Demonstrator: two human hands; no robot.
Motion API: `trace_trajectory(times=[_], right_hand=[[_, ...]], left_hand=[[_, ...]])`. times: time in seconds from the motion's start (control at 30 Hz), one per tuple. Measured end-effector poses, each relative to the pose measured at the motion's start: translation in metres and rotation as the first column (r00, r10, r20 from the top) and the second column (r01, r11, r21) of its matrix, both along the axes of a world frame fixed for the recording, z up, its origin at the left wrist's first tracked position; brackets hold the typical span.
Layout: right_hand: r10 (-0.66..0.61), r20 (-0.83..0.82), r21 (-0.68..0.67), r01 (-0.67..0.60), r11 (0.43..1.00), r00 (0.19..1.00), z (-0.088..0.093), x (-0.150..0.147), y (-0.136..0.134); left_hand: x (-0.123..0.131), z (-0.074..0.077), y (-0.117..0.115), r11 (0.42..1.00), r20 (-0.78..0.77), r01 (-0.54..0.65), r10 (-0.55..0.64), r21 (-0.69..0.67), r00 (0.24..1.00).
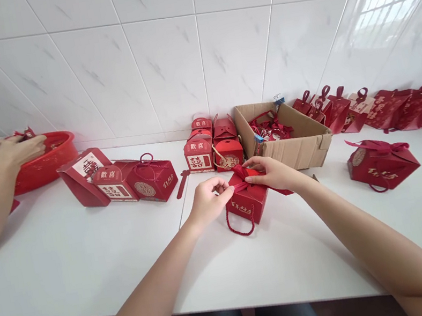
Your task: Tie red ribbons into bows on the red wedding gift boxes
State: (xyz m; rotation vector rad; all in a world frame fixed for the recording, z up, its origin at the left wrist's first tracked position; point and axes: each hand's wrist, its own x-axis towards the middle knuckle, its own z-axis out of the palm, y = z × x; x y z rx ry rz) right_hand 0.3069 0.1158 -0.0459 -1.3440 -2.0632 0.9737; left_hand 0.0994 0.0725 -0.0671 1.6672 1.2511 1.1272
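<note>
A red gift box with gold lettering rests on the white table in front of me, its rope handle hanging down the front. Across its top runs a red ribbon. My left hand pinches the ribbon at the box's left side, thumb against fingers. From the right, my right hand has its fingers closed on the ribbon near the middle of the lid. Part of the ribbon is hidden behind the fingers.
A cardboard box of red ribbons stands behind. Red candy boxes sit beside it. More boxes stand left, and a ribboned box right. Bags line the wall. At far left, another person's hands are over a red basin.
</note>
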Motion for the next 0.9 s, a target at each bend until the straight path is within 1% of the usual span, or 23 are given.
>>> trace_trajectory(times=[0.2, 0.37, 0.53, 0.67, 0.77, 0.83, 0.9], right_hand=[[0.002, -0.004, -0.009, -0.002, 1.0, 1.0, 0.001, 0.0, -0.001], [0.005, -0.003, -0.013, -0.005, 1.0, 1.0, 0.0, 0.0, 0.001], [0.002, 0.05, 0.043, -0.004, 0.999, 0.999, 0.003, 0.0, 0.001], [-0.002, 0.147, 0.098, -0.012, 0.995, 0.989, 0.015, -0.002, -0.01], [0.063, 0.253, 0.13, -0.098, 0.987, 0.966, 0.023, -0.008, -0.025], [0.097, 0.388, 0.147, -0.165, 0.975, 0.917, 0.026, -0.012, -0.035], [0.077, 0.514, 0.154, -0.18, 0.972, 0.854, 0.026, -0.013, -0.042]], left_hand=[[0.0, 0.001, 0.001, 0.999, 0.038, -0.017, 0.019, -0.042, 0.999], [0.0, 0.003, 0.001, 0.997, 0.084, -0.003, 0.01, -0.083, 0.996], [0.001, 0.003, 0.001, 0.995, 0.126, 0.022, -0.009, -0.1, 0.992], [0.003, 0.002, 0.0, 0.992, 0.202, 0.065, -0.041, -0.112, 0.979], [0.005, 0.001, 0.0, 0.981, 0.289, 0.136, -0.09, -0.14, 0.953], [0.007, 0.0, 0.0, 0.968, 0.34, 0.192, -0.128, -0.163, 0.932], [0.008, -0.002, 0.0, 0.953, 0.385, 0.239, -0.153, -0.185, 0.91]])
